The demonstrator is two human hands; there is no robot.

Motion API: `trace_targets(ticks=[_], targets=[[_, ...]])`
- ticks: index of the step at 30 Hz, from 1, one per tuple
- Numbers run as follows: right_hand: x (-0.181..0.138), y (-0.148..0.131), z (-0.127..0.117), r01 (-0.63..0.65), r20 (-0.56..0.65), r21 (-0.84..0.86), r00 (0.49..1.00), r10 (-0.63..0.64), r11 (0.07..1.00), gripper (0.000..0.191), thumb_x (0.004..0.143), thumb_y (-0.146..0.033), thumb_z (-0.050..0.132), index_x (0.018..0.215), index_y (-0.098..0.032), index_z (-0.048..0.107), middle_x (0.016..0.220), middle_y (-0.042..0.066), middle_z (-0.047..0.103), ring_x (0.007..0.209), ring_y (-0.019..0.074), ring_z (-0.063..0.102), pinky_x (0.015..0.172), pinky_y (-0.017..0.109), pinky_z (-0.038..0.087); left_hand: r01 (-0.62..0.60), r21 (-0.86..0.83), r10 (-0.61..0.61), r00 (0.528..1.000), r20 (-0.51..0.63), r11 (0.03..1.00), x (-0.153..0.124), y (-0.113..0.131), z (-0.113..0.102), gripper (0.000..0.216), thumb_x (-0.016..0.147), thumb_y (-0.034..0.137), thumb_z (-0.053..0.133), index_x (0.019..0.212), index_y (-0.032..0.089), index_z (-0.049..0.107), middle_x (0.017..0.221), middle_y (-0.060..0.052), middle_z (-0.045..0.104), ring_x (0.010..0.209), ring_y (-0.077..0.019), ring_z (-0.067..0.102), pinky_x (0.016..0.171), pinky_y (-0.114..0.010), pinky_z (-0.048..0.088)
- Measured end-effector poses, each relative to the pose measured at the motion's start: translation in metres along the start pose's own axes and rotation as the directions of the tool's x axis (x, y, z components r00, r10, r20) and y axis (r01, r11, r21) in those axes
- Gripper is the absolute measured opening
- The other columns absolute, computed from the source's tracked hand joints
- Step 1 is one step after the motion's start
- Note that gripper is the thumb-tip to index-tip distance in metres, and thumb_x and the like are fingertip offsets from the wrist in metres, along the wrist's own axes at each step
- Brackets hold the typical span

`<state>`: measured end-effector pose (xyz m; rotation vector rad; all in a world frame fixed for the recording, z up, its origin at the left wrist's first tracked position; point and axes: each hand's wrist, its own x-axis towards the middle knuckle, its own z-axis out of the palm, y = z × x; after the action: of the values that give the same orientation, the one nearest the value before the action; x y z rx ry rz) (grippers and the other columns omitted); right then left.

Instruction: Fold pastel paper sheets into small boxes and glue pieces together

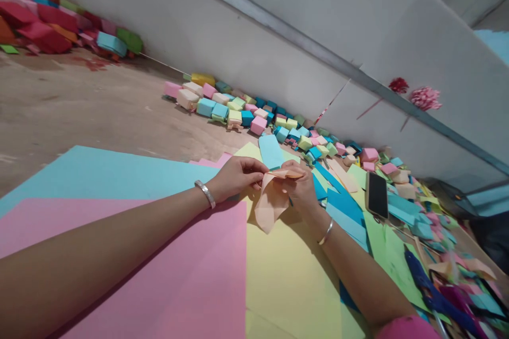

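Both my hands meet over the coloured sheets on the floor and pinch one folded peach paper. My left hand, with a silver bangle on its wrist, grips the paper's upper left edge with closed fingers. From the other side my right hand, also with a bangle, holds the top fold. The paper's lower part hangs down over a yellow sheet. Under my left forearm lie a pink sheet and a light blue sheet.
A black phone lies on green and blue paper at the right. A row of small folded paper boxes runs along the white wall. More boxes are piled far left. Paper flowers hang on the wall. Paper scraps and a blue tool clutter the lower right.
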<state>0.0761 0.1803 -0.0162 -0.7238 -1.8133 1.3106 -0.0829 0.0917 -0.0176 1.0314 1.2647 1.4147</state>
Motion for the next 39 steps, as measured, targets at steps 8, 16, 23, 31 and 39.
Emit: trace_targets(ticks=[8, 16, 23, 31, 39], targets=[[-0.005, 0.005, -0.001, 0.26, 0.119, -0.214, 0.964, -0.239, 0.941, 0.021, 0.065, -0.017, 0.063, 0.082, -0.024, 0.075, 0.083, 0.003, 0.056, 0.078, 0.017, 0.057, 0.065, 0.029, 0.047, 0.018, -0.042, -0.02, 0.999, -0.04, 0.999, -0.001, 0.0, 0.0, 0.008, 0.074, 0.014, 0.063, 0.08, 0.012, 0.068, 0.06, -0.001, 0.065, 0.052, -0.0093, 0.061, 0.057, -0.023, 0.053], [-0.004, 0.002, 0.004, 0.02, -0.046, -0.185, 0.999, -0.029, 0.983, 0.004, 0.061, -0.018, 0.06, 0.062, -0.019, 0.065, 0.069, 0.001, 0.056, 0.066, 0.0159, 0.054, 0.055, 0.027, 0.04, -0.114, 0.17, 0.094, 0.988, 0.124, 0.979, -0.009, 0.005, 0.004, 0.03, 0.074, 0.033, 0.067, 0.098, 0.017, 0.059, 0.093, -0.005, 0.065, 0.077, -0.0181, 0.065, 0.06, -0.029, 0.054], [-0.003, 0.002, 0.005, 0.231, 0.084, -0.352, 0.973, -0.215, 0.907, 0.028, 0.068, -0.015, 0.058, 0.046, -0.02, 0.041, 0.058, -0.002, 0.044, 0.063, 0.0136, 0.045, 0.057, 0.026, 0.035, -0.344, 0.714, 0.434, 0.899, 0.062, 0.61, -0.016, -0.007, 0.017, 0.018, 0.077, 0.004, 0.046, 0.083, 0.018, 0.054, 0.085, -0.004, 0.06, 0.082, -0.0181, 0.058, 0.073, -0.032, 0.048], [-0.009, -0.003, 0.008, 0.227, 0.166, -0.419, 0.971, -0.171, 0.879, 0.011, 0.077, -0.026, 0.063, 0.067, -0.022, 0.062, 0.07, -0.001, 0.06, 0.069, 0.0147, 0.053, 0.061, 0.026, 0.042, -0.22, 0.751, 0.404, 0.912, -0.068, 0.622, -0.01, -0.003, 0.009, 0.017, 0.075, 0.006, 0.05, 0.077, 0.018, 0.061, 0.081, -0.003, 0.066, 0.079, -0.0179, 0.06, 0.073, -0.031, 0.047], [-0.014, -0.008, 0.011, 0.34, 0.199, -0.354, 0.937, -0.285, 0.871, 0.022, 0.073, -0.014, 0.062, 0.089, -0.024, 0.074, 0.088, 0.004, 0.066, 0.08, 0.0164, 0.063, 0.071, 0.028, 0.05, -0.076, 0.583, 0.195, 0.97, -0.145, 0.809, -0.01, 0.001, 0.012, 0.019, 0.069, 0.01, 0.056, 0.078, 0.018, 0.07, 0.078, -0.003, 0.073, 0.074, -0.018, 0.065, 0.065, -0.028, 0.047]])
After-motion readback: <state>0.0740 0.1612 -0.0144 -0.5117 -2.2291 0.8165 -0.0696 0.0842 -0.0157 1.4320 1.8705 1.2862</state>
